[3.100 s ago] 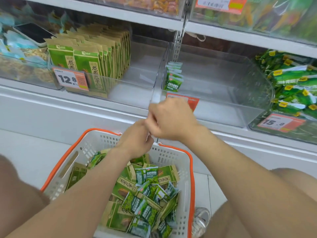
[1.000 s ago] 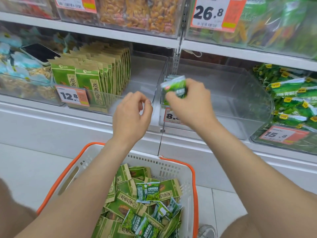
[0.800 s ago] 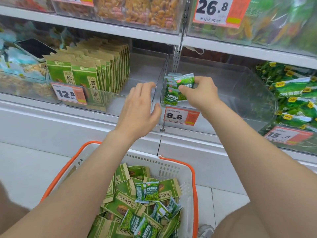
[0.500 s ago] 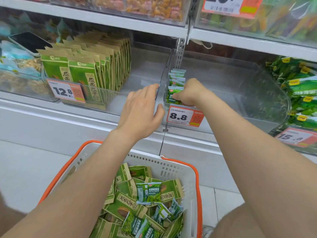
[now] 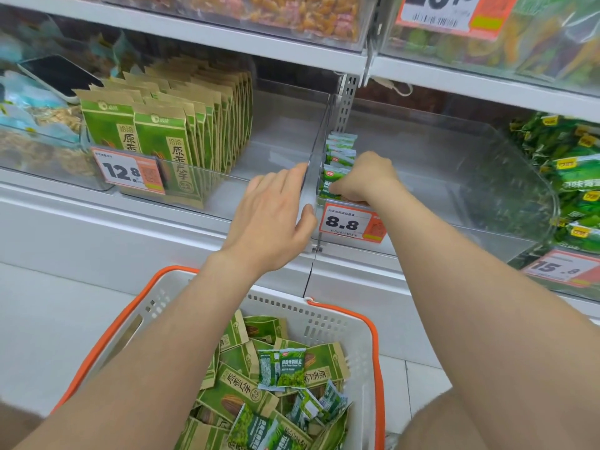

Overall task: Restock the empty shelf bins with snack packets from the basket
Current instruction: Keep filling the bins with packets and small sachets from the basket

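The right hand is inside the clear bin in the middle of the frame. Its fingers are curled over the front packet of a short row of small green packets. This row stands at the left wall of the bin, just behind the 8.8 price tag. The thumb lies on the packet's face, so I judge the packet is pinched and not yet released. The left hand is flat with straight fingers and holds nothing. Its fingertips touch the clear divider between this bin and the one with the tall brown-green packets.

The risk I see is this: the row is short and leans only on the wall, and the rest of the bin to its right is bare. If the right hand lets go too early or pulls out carelessly, the front packet can tip forward, or the row can slide sideways and fall flat. The wrist is also close above the price tag and could knock it. Both kinds of packet lie mixed in the basket at the bottom of the frame, so a wrong kind could go into a bin.

The fingertips of the right hand are hidden behind the knuckles and the packet. The packets in the row are hard to count. The lower edge cuts off the near part of the basket, and both arms cover part of it.
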The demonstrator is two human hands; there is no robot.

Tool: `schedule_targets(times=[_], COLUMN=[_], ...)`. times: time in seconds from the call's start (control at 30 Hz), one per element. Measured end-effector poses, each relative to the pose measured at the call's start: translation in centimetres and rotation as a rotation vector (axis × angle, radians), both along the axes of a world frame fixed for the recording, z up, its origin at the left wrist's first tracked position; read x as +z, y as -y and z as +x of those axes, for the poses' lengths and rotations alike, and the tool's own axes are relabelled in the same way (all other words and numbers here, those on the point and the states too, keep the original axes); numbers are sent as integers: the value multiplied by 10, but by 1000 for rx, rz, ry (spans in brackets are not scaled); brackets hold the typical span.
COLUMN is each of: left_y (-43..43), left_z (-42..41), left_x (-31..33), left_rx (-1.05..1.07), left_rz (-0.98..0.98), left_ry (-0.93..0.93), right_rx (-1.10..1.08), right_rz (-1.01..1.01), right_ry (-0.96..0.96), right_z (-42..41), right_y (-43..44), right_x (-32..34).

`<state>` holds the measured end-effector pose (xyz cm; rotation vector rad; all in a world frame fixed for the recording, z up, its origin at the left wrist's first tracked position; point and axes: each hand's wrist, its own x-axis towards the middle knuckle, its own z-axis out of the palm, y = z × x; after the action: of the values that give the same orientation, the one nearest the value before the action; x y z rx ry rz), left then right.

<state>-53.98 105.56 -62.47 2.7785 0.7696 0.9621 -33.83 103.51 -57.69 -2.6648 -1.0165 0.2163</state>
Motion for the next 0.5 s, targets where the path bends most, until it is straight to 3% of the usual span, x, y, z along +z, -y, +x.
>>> schedule_targets(times=[0.17,0.3,0.4,0.5], left_y=[2,13,24,31], left_z=[-3,-6,-9,-14], left_x=[5,8,8,0], left_rx=[-27,-34,-15,30], left_rz=[-42,-225,-99,49], left_ry=[-11,129,271,343], right_rx=[172,283,249,221], right_rz=[-202,-292,-35,292], right_ry=[-64,-76,-122,94], right_z=[-4,-5,-4,-21], right_y=[14,30,40,57], right_x=[19,27,22,27])
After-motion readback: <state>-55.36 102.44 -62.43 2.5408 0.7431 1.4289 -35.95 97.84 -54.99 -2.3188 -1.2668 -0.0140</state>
